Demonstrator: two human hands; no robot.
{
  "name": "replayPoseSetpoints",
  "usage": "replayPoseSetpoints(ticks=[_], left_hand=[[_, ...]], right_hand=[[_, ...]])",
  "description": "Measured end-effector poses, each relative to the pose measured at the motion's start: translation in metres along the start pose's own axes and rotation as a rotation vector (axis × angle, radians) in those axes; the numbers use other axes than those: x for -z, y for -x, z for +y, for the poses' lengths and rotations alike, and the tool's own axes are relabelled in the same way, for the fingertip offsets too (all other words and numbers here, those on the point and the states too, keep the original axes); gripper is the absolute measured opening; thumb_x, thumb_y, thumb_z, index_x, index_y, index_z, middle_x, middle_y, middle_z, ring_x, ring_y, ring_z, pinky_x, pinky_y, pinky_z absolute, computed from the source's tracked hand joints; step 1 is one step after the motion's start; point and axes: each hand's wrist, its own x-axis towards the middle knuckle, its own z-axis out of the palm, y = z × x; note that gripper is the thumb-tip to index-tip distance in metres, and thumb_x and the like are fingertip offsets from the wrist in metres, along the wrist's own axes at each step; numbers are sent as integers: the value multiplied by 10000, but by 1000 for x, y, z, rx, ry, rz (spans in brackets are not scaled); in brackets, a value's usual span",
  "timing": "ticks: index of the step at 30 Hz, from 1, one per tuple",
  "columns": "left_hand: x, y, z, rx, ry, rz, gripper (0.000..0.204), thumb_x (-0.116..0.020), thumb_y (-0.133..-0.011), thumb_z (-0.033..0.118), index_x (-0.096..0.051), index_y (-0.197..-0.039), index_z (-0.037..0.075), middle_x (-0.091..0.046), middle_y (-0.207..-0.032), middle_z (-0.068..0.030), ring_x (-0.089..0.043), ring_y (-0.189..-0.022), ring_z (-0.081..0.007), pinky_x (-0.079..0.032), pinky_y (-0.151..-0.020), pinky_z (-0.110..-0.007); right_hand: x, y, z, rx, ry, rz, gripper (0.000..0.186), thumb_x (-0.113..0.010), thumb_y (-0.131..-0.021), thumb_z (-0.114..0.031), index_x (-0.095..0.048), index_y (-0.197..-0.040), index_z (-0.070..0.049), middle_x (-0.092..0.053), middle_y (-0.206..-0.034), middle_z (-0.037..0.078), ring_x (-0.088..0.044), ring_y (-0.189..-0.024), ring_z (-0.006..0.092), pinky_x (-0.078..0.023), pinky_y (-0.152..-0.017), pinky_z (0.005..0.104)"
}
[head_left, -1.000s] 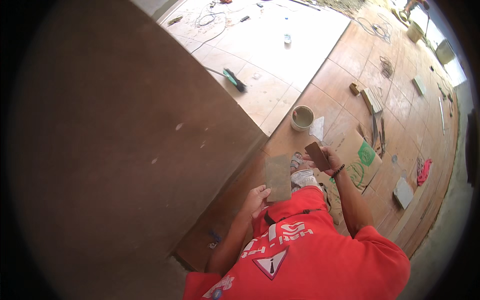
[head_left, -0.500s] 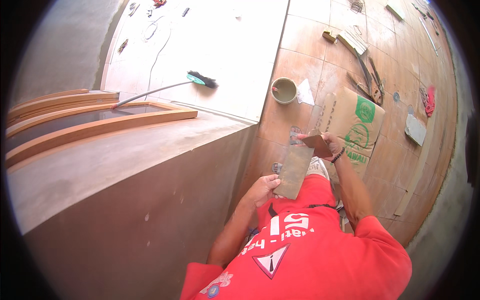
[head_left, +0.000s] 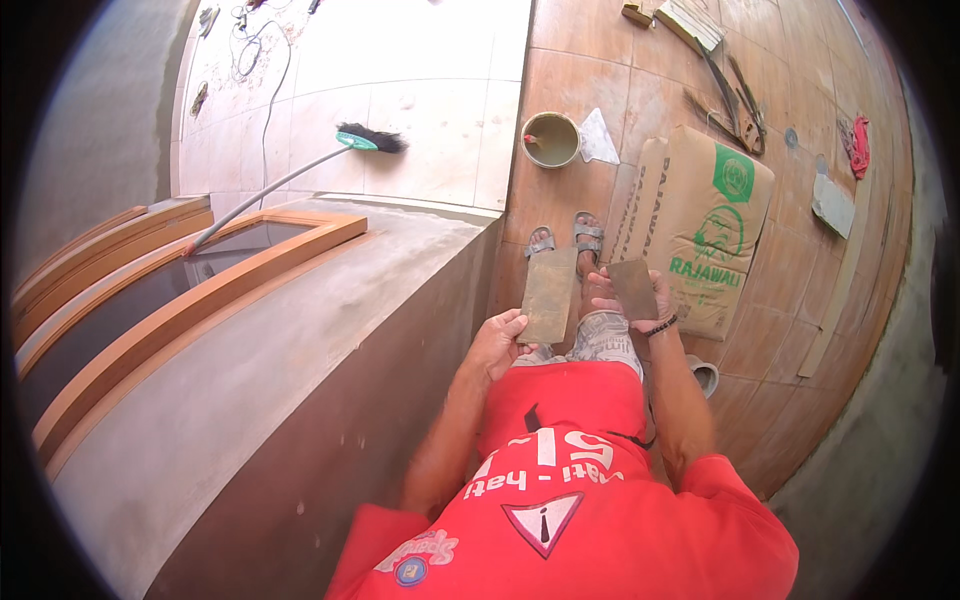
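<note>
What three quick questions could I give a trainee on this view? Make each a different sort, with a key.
1. True or false: the left hand and the right hand each hold a flat plate.

2. What colour are the bristles of the broom?
A) red
B) white
C) black

3. Fill in: in the picture, the sack lies to the ____ of the bucket.

Key:
1. True: the long plate is in the left, the short plate in the right.
2. C
3. right
</note>
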Motion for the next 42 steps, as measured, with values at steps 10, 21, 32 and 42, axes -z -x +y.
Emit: replayPoseSetpoints(ticks=[10, 21, 32, 42], left_hand=[[31, -91, -15, 110, 34, 165, 225, -515, -988, 155, -541, -1145, -5, -657, -993, -104, -619, -752, -167, -504, -642, -292], [115, -253, -49, 133, 475, 87, 264, -556, -971, 143, -502, -1215, 58, -598, -976, -48, -527, -727, -138, -451, -680, -285], [208, -359, -100, 219, 703, 267, 134, -514, -988, 119, -562, -1066, 22, -584, -889, -39, -517, -685, -122, -432, -642, -288], [236, -389, -90, 244, 866, 459, 134, -468, -1002, 112, -541, -1042, 6, -597, -888, -84, -537, -662, -144, -436, -595, -314]], right_hand=[[115, -41, 30, 5, 59, 441, 529, -493, -931, -390, -499, -1309, -21, -561, -1273, 205, -518, -1223, 355, -484, -923, 526], [268, -196, 67, 87, -400, 64, 671, -436, -907, -489, -429, -1406, -41, -370, -1488, 200, -325, -1385, 362, -241, -1098, 618], [368, -259, 80, -122, -283, 283, 563, -470, -920, -393, -475, -1377, -64, -505, -1400, 112, -543, -1150, 290, -410, -930, 614], [390, -301, 120, -290, -357, 278, 523, -466, -933, -331, -391, -1424, -169, -462, -1403, 79, -464, -1261, 340, -380, -897, 732]])
